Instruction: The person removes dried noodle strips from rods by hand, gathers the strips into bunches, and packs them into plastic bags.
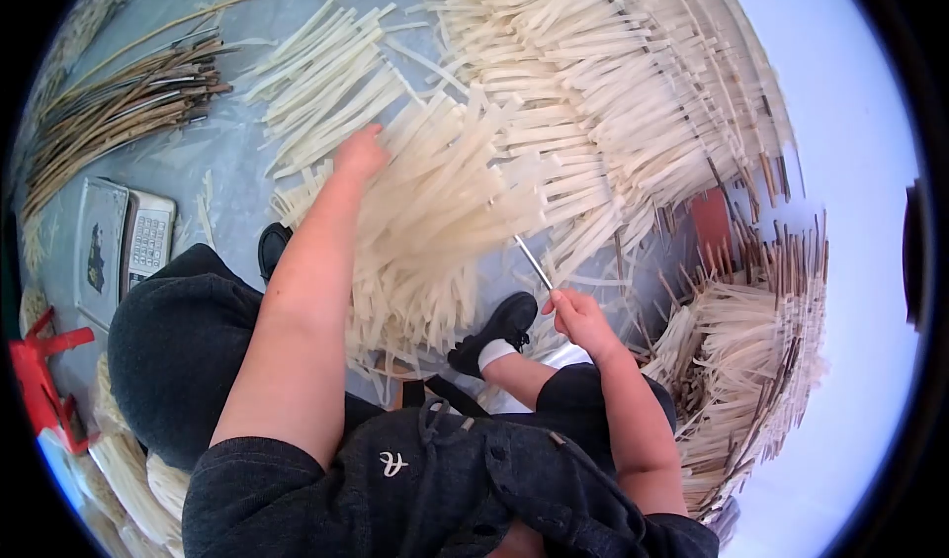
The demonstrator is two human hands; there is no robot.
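My right hand (pixel 581 321) is closed on the near end of a thin metal rod (pixel 534 263). The rod runs up to the left and disappears under a bunch of pale flat strips (pixel 445 177), which look blurred at their upper edges. At the left border of that bunch is my left hand (pixel 363 155), its fingers curled; what they hold, if anything, is hidden. Below the blurred bunch, more pale strips (pixel 410 301) hang or lie in a thick layer. Just beyond my left hand lies a separate row of pale strips (pixel 321 79) on the grey floor sheet (pixel 222 148).
Brown sticks (pixel 138 103) lie at the upper left, above a digital scale (pixel 148 242). A large spread of strips on rods (pixel 613 93) covers the upper right. Another stack of strip-laden sticks (pixel 751 350) stands at the right. A red plastic object (pixel 44 375) is at the left edge.
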